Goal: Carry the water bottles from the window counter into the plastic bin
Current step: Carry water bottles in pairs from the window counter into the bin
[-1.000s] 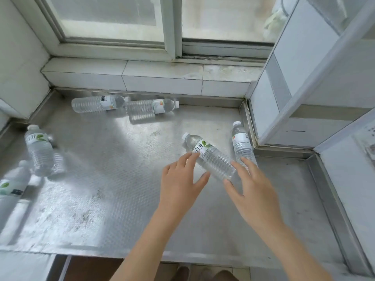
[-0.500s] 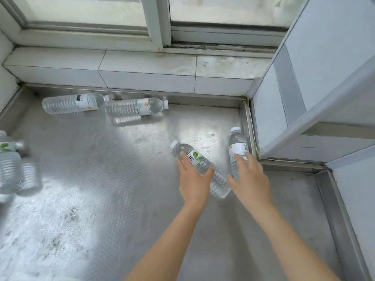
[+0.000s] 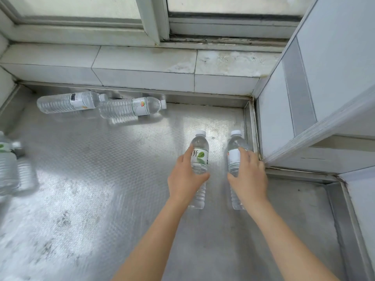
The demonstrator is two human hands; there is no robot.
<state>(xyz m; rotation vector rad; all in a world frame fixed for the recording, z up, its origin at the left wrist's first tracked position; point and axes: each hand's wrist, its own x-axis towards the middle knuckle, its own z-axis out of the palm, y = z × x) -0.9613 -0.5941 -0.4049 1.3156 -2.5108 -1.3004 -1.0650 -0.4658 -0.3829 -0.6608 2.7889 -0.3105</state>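
Two clear water bottles stand out on the steel window counter (image 3: 101,199) near its right edge. My left hand (image 3: 185,179) grips the green-leaf bottle (image 3: 199,153) around its middle, white cap pointing toward the window. My right hand (image 3: 248,177) wraps round the white-label bottle (image 3: 235,151) beside the counter's right rim. Two more bottles, the far-left bottle (image 3: 65,102) and the orange-label bottle (image 3: 129,108), lie end to end by the back wall. Another bottle (image 3: 8,165) shows blurred at the left edge. No plastic bin is in view.
A tiled sill (image 3: 142,63) and window frame run along the back. A white cabinet (image 3: 316,98) juts in on the right, close to my right hand. A raised steel rim (image 3: 251,128) borders the counter beside it.
Both hands moved forward and closed round the two bottles. The green-leaf bottle, lying slanted before, now points straight toward the window. The view shifted closer and rightward.
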